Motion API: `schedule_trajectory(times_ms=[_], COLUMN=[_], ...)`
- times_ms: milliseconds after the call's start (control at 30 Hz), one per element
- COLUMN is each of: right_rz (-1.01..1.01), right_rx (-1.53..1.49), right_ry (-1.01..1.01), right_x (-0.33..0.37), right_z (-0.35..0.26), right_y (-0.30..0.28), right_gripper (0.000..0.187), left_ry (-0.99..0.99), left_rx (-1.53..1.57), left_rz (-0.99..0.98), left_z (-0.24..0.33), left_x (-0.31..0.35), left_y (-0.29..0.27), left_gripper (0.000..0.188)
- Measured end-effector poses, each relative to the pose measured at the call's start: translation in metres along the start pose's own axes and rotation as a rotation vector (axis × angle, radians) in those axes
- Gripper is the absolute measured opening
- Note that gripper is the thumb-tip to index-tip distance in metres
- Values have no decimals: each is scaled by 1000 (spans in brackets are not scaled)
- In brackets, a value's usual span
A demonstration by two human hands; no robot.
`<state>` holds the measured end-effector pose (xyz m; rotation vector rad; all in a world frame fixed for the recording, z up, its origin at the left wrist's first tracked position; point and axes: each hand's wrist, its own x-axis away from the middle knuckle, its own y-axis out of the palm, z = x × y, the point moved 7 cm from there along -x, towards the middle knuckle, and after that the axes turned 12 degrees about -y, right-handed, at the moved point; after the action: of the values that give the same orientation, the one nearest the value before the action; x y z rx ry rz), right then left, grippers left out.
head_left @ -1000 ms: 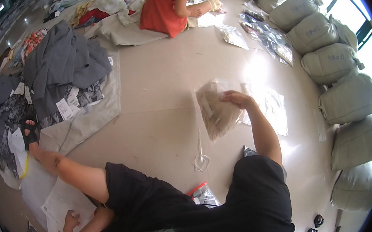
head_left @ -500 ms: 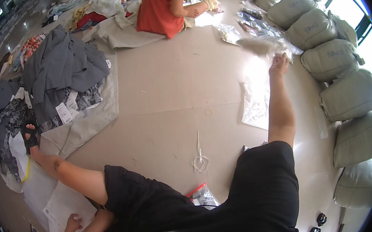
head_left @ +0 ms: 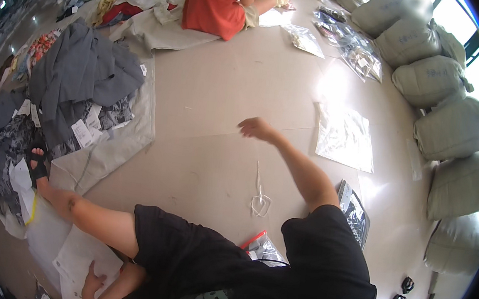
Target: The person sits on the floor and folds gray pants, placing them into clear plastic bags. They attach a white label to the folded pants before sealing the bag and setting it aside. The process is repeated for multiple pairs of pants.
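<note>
My right hand [head_left: 256, 129] hangs over the bare tiled floor with nothing in it, its fingers loosely apart. Below it lies a white cord [head_left: 259, 204] with a loop at one end. Down at the lower left, my left hand [head_left: 94, 284] rests beside my bent leg, fingers apart, over a white sheet [head_left: 71, 251]. Several see-through bags with folded garments [head_left: 363, 60] lie in a heap at the far right, well away from my right hand. A flat see-through bag [head_left: 344, 139] is spread on the floor to the right of that hand.
Grey garments [head_left: 89, 70] with white tags are heaped on a cloth [head_left: 144, 116] at left, beside my sandalled foot [head_left: 37, 162]. A person in red [head_left: 218, 2] sits ahead. Stuffed sacks [head_left: 451, 129] line the right. Bagged garments lie near my body [head_left: 263, 251] and right arm [head_left: 354, 213].
My right hand has let go of a see-through bag at the far right heap and swung back left and nearer. The left hand has barely moved.
</note>
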<state>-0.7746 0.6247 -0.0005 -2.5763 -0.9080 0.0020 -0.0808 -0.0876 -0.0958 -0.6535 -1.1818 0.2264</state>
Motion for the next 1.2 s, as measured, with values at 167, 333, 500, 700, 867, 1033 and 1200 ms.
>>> schedule_trajectory(times_ms=[167,333,500,700,867,1033,1200], right_rz=[-366,-401,-190,47,246,176,146], right_rx=[283,194,-173,-605,-493,-295,-555], right_ry=[-171,-203,-327,-247,-591,-83,-278], right_x=[-61,-127,-239,-355,-450,-510,-521], right_z=[-61,-79,-134,-213,-345,-398,-463], right_y=[155,223,293,357,406,472,497], right_gripper=[27,25,32,41,45,41,39], left_ry=[405,408,337,212,175,100,186], left_rx=[-342,-516,-225,-4,236,302,373], left_rz=[44,-4,119,391,587,600,654], left_z=[27,75,21,22,5,-10,-4], left_x=[42,81,66,62,56,52,40], left_y=[7,-8,9,-13,-34,-41,-50], left_gripper=[87,29,23,24,20,18,15])
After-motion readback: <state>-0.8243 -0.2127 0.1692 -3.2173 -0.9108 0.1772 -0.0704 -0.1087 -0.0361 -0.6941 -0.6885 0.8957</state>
